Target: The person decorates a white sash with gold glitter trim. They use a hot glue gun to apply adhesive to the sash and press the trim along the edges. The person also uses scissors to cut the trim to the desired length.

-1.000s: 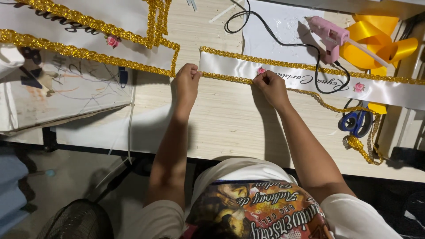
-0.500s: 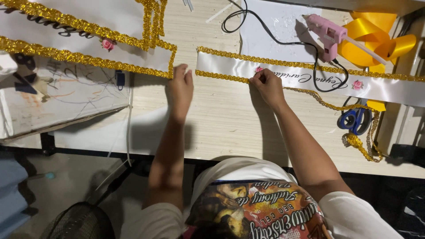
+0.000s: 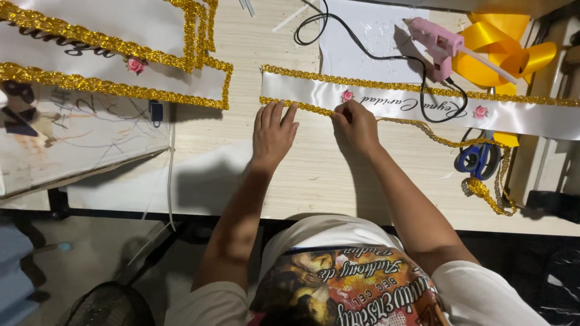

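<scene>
So nearest to you it's just your own printed shirt (image 3: 338, 290) and both forearms reaching out over the wooden table (image 3: 241, 175). Your left hand (image 3: 273, 134) lies flat and open, fingers spread, tips pressing on the lower gold trim (image 3: 302, 107) at the left end of the white sash (image 3: 386, 102); it isn't gripping anything, just holding it down. Your right hand (image 3: 356, 125) is just beside it, fingers curled and pinched onto that same gold trim where it meets the sash's lower edge, right under a small pink rose (image 3: 347, 95). Past your right hand the trim comes loose from the sash and trails off right to a heap by the blue-handled scissors (image 3: 477, 158). The sash itself lies flat across the table, running right, with a second pink rose (image 3: 481, 111) further along. Beyond it there's a pink glue gun (image 3: 438, 45) on a white sheet (image 3: 362, 36), its black cord (image 3: 338, 30) looping over the sash, and yellow ribbon (image 3: 507, 45) in the far right corner. Far left are more gold-edged sashes (image 3: 109, 54).
</scene>
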